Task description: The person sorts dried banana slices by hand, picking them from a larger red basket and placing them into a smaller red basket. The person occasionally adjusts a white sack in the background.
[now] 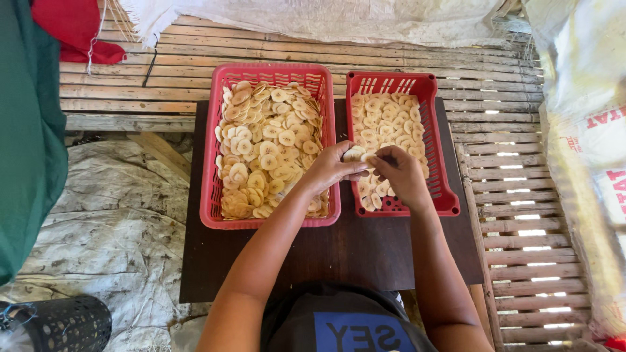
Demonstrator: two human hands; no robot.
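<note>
Banana chips, pale yellow round slices, pinched in a small stack in the left hand, fingers closed around them, just above the gap between two red baskets. Right hand close beside, fingertips together on the edge of the same stack, hovering over the near end of the smaller red basket. Both forearms reaching in from the bottom of the view, over a dark shirt with a blue patch.

Smaller red basket on the right, slotted walls, holding a thinner layer of pale slices spread along its floor. Larger red basket on the left, touching or nearly touching the smaller one, heaped with more slices, some darker and more golden near its closest corner. Both baskets sitting side by side on a dark wooden tabletop.

Behind and to the right, a slatted bamboo platform with light showing through the gaps. Grey sacking on the ground at the left, green cloth along the left edge, red cloth at upper left, a black mesh container at lower left, white sacks on the right.
</note>
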